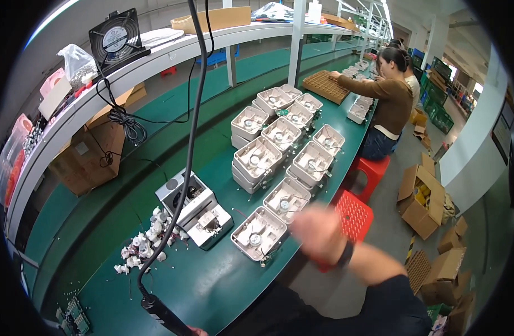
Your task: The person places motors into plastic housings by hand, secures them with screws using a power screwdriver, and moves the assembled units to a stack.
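Note:
At the lower edge a small part of my left hand [198, 331] shows, closed at the end of a black corded electric screwdriver [166, 317]. Its thick black cable rises from the tool across the view. My right hand [319, 228] is smeared by motion over the bench's front edge, a dark band on its wrist; its fingers cannot be made out. Nearest to it are two open white plastic housings, one with a round speaker-like part and wires [259, 234], the other [286, 200] just behind. Left of them stands a grey-white screw feeder box [196, 210].
Stacked white housings [258, 157] fill the bench's middle. A pile of small white parts [144, 246] lies left, circuit boards [73, 318] near the left corner. A shelf holds a black fan [116, 40]. Red stools [355, 219] and cartons [422, 193] stand right; a co-worker [388, 92] sits beyond.

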The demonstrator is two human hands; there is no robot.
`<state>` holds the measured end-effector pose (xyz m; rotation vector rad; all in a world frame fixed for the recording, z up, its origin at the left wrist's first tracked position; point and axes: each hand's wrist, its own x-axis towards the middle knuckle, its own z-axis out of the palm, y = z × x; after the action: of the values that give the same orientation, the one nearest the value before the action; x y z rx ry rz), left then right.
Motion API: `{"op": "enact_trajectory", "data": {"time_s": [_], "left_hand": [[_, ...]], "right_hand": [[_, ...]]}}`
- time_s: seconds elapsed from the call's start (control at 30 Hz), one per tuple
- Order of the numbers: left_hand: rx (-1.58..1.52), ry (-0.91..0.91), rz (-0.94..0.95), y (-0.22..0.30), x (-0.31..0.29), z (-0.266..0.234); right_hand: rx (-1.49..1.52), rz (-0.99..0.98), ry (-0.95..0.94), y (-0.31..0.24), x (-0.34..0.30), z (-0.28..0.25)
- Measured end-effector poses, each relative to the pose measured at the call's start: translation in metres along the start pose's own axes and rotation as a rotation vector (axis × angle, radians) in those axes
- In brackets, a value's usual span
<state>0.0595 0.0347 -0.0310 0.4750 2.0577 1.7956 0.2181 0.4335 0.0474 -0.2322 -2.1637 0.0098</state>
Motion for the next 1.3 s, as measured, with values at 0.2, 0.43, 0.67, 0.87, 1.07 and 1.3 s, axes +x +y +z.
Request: {"op": "enact_trajectory", "data": {"time_s": [0.2, 0.43, 0.67, 0.87, 1.07, 1.3], "left_hand": [[-0.016, -0.084, -0.048, -0.001, 0.003, 0.001], [0.02, -0.128, -0.009, 0.012, -0.006, -0.008], [-0.003, -0.081, -0.034, -0.002, -0.005, -0.006], [-0.002, -0.09, -0.039, 0.006, -0.005, 0.006], [-0.006, -0.122, -0.058, 0.013, -0.01, 0.019], [-0.025, -0.155, -0.032, 0.014, -0.01, 0.04]], "right_hand": [[0.493, 0.327, -0.464, -0.135, -0.084, 0.107], [0.22, 0.376, -0.438, -0.115, -0.093, 0.121], [0.208, 0.414, -0.529, -0.058, -0.093, 0.102], [0.158, 0.343, -0.509, 0.027, -0.096, 0.095], [0.065, 0.262, -0.476, 0.103, -0.087, 0.085], [0.01, 0.274, -0.53, 0.167, -0.078, 0.074]]}}
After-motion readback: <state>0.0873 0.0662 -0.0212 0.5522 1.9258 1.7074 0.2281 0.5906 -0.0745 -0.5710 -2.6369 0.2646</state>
